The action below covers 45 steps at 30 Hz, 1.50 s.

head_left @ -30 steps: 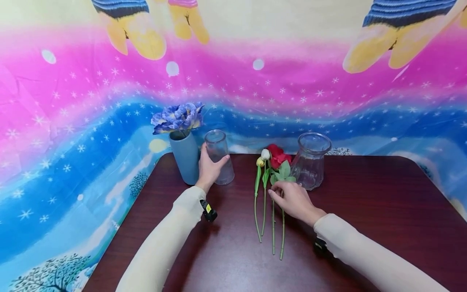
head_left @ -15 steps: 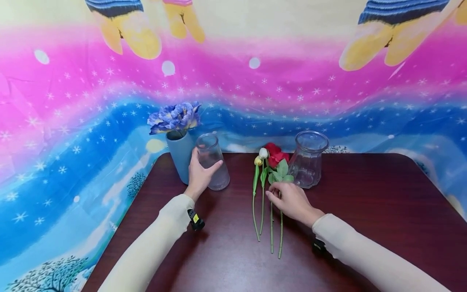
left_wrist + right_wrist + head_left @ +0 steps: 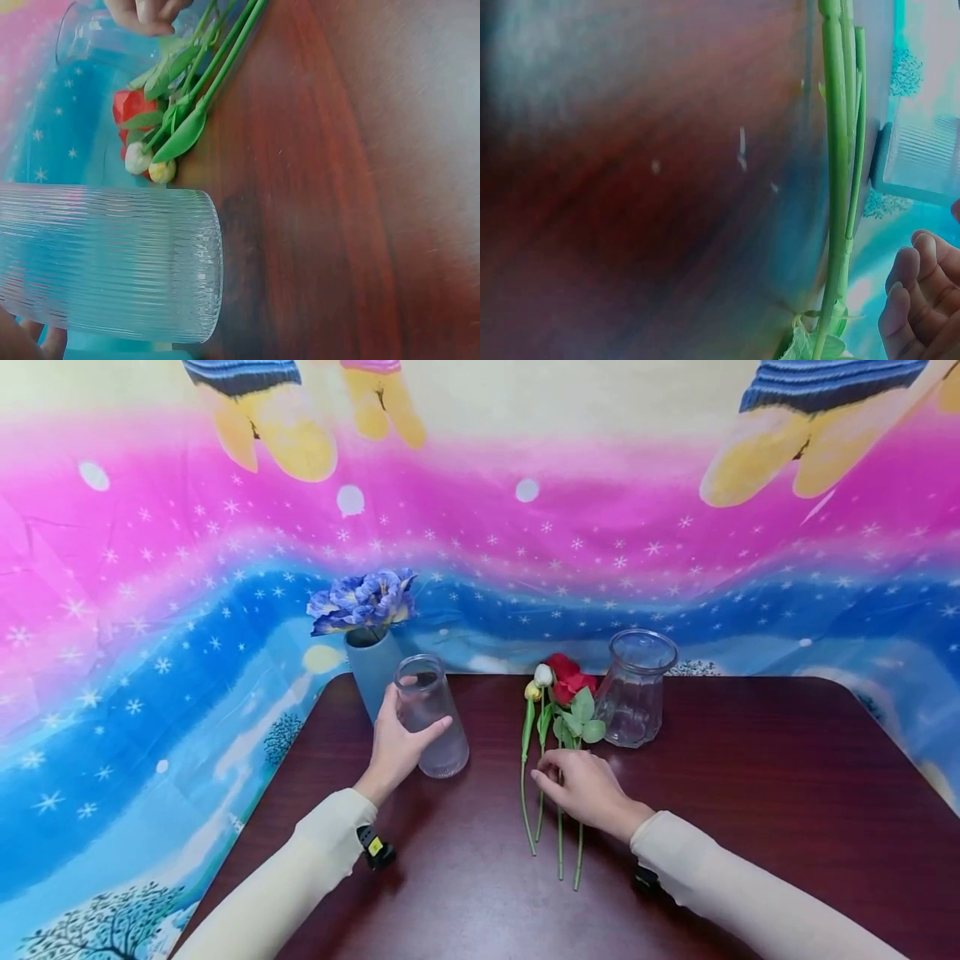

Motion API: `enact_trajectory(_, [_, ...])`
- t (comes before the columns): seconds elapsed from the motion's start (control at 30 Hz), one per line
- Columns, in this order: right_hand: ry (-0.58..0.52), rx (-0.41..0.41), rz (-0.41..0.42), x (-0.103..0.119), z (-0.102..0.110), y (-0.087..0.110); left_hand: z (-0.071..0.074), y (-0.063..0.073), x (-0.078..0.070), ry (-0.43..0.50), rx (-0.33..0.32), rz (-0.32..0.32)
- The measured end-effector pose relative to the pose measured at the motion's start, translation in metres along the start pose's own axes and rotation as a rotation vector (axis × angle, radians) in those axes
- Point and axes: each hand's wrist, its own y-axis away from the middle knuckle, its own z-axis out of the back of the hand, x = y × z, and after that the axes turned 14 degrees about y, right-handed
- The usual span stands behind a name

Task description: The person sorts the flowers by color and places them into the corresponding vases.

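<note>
Left grip (image 3: 396, 745) holds ribbed glass (image 3: 441, 753), blue vase (image 3: 371, 670) close behind; right grip (image 3: 588, 787), loose, is above flower stems (image 3: 560, 845)

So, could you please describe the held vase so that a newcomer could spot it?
On the dark table, far left, stands a blue vase of purple flowers. Just right of it, the left hand grips a clear glass vase. Its slim, finely ribbed body sets it apart from the wide-rimmed glass jar.
</note>
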Motion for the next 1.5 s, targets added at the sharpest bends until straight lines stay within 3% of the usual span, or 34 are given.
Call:
enact_trajectory(0.37, [0.019,0.010,0.028,0.008,-0.003,0.010,0.003,0.035,-0.012,-0.019,0.061,0.026])
enact_trajectory(0.6, [0.031,0.008,0.033,0.009,-0.003,0.011,0.002,0.048,-0.013,0.007,0.074,0.018])
enact_trajectory(1.3, [0.028,-0.015,0.021,0.007,-0.003,0.011,-0.006,0.058,-0.012,0.010,0.120,0.024])
enact_trajectory(1.5, [0.024,-0.008,0.014,0.006,-0.003,0.010,-0.004,0.058,-0.010,0.033,0.165,0.012])
